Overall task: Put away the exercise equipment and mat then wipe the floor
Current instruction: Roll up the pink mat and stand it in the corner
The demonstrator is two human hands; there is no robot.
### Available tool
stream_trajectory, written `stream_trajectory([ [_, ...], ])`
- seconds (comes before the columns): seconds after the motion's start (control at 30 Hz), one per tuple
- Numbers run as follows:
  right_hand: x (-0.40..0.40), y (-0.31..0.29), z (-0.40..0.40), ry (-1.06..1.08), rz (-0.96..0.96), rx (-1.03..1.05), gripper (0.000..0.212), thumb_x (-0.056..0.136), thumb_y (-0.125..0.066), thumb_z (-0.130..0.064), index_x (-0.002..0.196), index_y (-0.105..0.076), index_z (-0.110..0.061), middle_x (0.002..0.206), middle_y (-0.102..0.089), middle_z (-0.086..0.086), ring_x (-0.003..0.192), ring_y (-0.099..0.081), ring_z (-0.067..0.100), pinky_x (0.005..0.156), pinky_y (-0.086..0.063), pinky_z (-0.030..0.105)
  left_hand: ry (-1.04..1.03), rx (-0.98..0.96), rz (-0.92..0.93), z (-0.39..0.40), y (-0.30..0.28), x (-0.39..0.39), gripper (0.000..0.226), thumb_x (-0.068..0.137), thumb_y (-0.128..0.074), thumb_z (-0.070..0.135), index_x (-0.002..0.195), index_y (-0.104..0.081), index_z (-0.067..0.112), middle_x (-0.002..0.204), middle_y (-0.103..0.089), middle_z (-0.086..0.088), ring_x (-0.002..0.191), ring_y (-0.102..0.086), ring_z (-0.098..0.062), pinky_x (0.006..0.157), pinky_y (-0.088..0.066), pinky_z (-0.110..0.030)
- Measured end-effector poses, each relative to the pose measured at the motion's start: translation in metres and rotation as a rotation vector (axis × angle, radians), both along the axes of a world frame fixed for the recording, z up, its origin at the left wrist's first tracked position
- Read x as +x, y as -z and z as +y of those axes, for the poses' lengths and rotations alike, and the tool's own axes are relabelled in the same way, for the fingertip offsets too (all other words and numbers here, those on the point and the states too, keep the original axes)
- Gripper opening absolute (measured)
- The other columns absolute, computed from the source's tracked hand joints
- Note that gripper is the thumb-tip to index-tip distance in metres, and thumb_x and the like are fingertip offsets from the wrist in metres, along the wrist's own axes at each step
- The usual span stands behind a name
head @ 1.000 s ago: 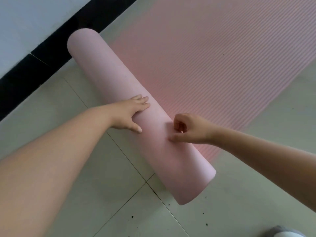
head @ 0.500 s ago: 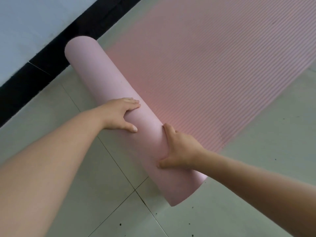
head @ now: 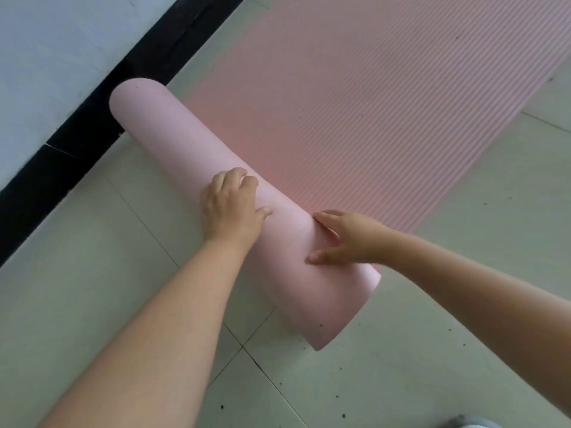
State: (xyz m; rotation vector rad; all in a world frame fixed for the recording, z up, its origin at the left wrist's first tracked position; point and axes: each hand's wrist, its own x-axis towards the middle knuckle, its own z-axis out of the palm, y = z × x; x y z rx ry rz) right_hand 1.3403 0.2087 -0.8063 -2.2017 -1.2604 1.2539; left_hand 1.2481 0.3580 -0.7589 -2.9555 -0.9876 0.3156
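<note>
The pink mat lies partly rolled on the tiled floor, its rolled part running from the black skirting board toward the camera. The left hand rests on top of the roll, fingers curved over it and thumb spread, much as half a second ago. The right hand has shifted: it was clamped over the roll, and now its fingers lie straighter along the far side (thumb pressed on the near side). The roll looks thicker than before.
</note>
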Motion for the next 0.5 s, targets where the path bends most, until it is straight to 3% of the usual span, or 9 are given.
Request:
stream_trajectory([
  [0.07, -0.013, -0.007, -0.01, 0.039, -0.162, 0.056, 0.059, 0.089, -0.052, -0.045, 0.138, -0.038, -0.016, 0.14, -0.041, 0.001, 0.129, -0.04, 0.022, 0.103, -0.037, 0.032, 0.06, 0.134, -0.052, -0.012, -0.001, 0.001, 0.035, 0.065, -0.084, 0.019, 0.091, -0.068, 0.002, 0.099, -0.064, -0.019, 0.093, -0.062, -0.035, 0.076, -0.05, -0.035],
  [0.1, -0.023, -0.012, -0.015, 0.063, -0.218, 0.097, 0.047, 0.093, -0.049, -0.038, 0.132, -0.044, -0.013, 0.135, -0.044, 0.003, 0.126, -0.042, 0.023, 0.1, -0.039, 0.032, 0.059, 0.147, -0.006, -0.016, -0.004, 0.001, 0.027, 0.07, -0.081, 0.016, 0.089, -0.067, 0.002, 0.094, -0.064, -0.018, 0.089, -0.063, -0.035, 0.072, -0.05, -0.034],
  [0.17, -0.04, -0.018, -0.021, 0.017, -0.354, 0.228, 0.026, 0.088, -0.044, -0.016, 0.106, -0.062, -0.006, 0.113, -0.058, 0.009, 0.105, -0.057, 0.029, 0.079, -0.05, 0.031, -0.038, 0.057, 0.167, -0.021, -0.007, 0.0, 0.021, 0.092, -0.054, 0.013, 0.11, -0.06, 0.003, 0.116, -0.058, -0.015, 0.111, -0.053, -0.032, 0.087, -0.043, -0.037],
  [0.23, -0.053, -0.016, -0.029, -0.129, -0.419, 0.311, 0.017, 0.063, -0.053, -0.012, 0.072, -0.068, -0.009, 0.086, -0.067, 0.007, 0.077, -0.068, 0.028, 0.057, -0.054, 0.027, -0.003, -0.001, 0.306, -0.018, -0.012, -0.007, 0.032, 0.093, -0.042, 0.005, 0.123, -0.053, 0.006, 0.129, -0.052, -0.011, 0.124, -0.045, -0.029, 0.105, -0.033, -0.033],
  [0.27, -0.054, -0.016, -0.031, -0.179, -0.436, 0.308, 0.014, 0.055, -0.06, -0.014, 0.067, -0.068, -0.012, 0.082, -0.069, 0.006, 0.073, -0.069, 0.027, 0.054, -0.055, 0.027, 0.053, -0.015, 0.37, -0.014, -0.017, -0.011, 0.039, 0.091, -0.041, 0.002, 0.128, -0.051, 0.008, 0.134, -0.05, -0.009, 0.128, -0.044, -0.026, 0.113, -0.023, -0.031],
  [0.33, -0.055, -0.023, -0.033, -0.215, -0.432, 0.295, 0.024, 0.048, -0.075, -0.016, 0.07, -0.069, -0.011, 0.085, -0.07, 0.008, 0.077, -0.071, 0.028, 0.055, -0.055, 0.029, 0.156, -0.073, 0.476, -0.007, -0.029, -0.018, 0.056, 0.088, -0.041, -0.003, 0.141, -0.039, 0.014, 0.149, -0.038, -0.003, 0.138, -0.037, -0.018, 0.12, -0.007, -0.03],
  [0.37, -0.054, -0.029, -0.033, -0.225, -0.41, 0.252, 0.025, 0.055, -0.076, -0.017, 0.077, -0.07, -0.008, 0.091, -0.068, 0.01, 0.083, -0.07, 0.03, 0.058, -0.055, 0.03, 0.185, -0.122, 0.521, -0.003, -0.034, -0.022, 0.063, 0.088, -0.041, -0.004, 0.147, -0.03, 0.016, 0.155, -0.027, 0.0, 0.142, -0.03, -0.014, 0.121, -0.004, -0.03],
  [0.43, -0.049, -0.044, -0.027, -0.271, -0.42, 0.174, 0.026, 0.086, -0.057, -0.022, 0.105, -0.062, -0.005, 0.115, -0.058, 0.012, 0.108, -0.058, 0.031, 0.077, -0.05, 0.034, 0.235, -0.19, 0.603, 0.0, -0.043, -0.024, 0.07, 0.092, -0.041, -0.002, 0.152, -0.013, 0.018, 0.16, -0.008, 0.006, 0.147, -0.016, -0.01, 0.121, -0.002, -0.029],
  [0.5, -0.041, -0.051, -0.018, -0.26, -0.429, 0.094, 0.035, 0.096, -0.04, -0.033, 0.119, -0.051, -0.008, 0.123, -0.051, 0.009, 0.116, -0.049, 0.028, 0.08, -0.041, 0.033, 0.3, -0.183, 0.67, 0.002, -0.044, -0.022, 0.077, 0.093, -0.049, 0.009, 0.153, -0.001, 0.017, 0.161, 0.003, 0.005, 0.149, -0.009, -0.01, 0.121, 0.0, -0.032],
])
